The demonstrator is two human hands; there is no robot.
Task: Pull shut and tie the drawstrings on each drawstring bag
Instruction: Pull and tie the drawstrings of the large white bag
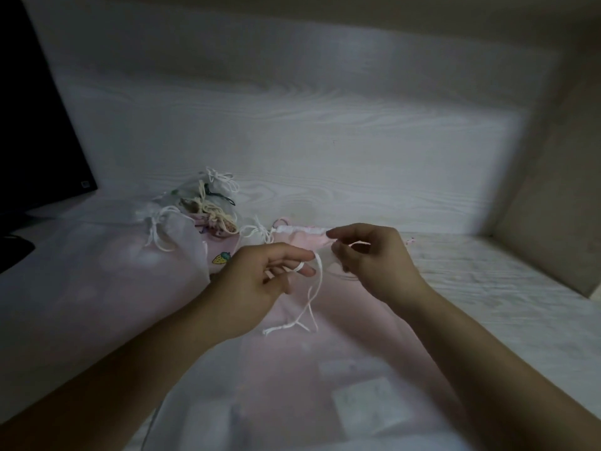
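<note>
A pale pink drawstring bag (302, 242) lies flat in front of me, its gathered white top edge facing away. Its white drawstring (312, 297) loops round a finger of my left hand (260, 281) and hangs down to a knotted end over the pink cloth. My right hand (367, 258) pinches the other part of the same cord just right of the bag's mouth. The two hands sit close together above the bag. To the left lies a sheer white drawstring bag (172, 229) with its cord drawn in.
A heap of several small bags with white and beige cords (211, 200) sits behind at left. A strawberry-print cloth (222, 257) peeks out beside my left hand. A dark monitor (32, 125) stands far left. A wall panel (553, 177) borders the white wood-grain table (357, 157) on the right.
</note>
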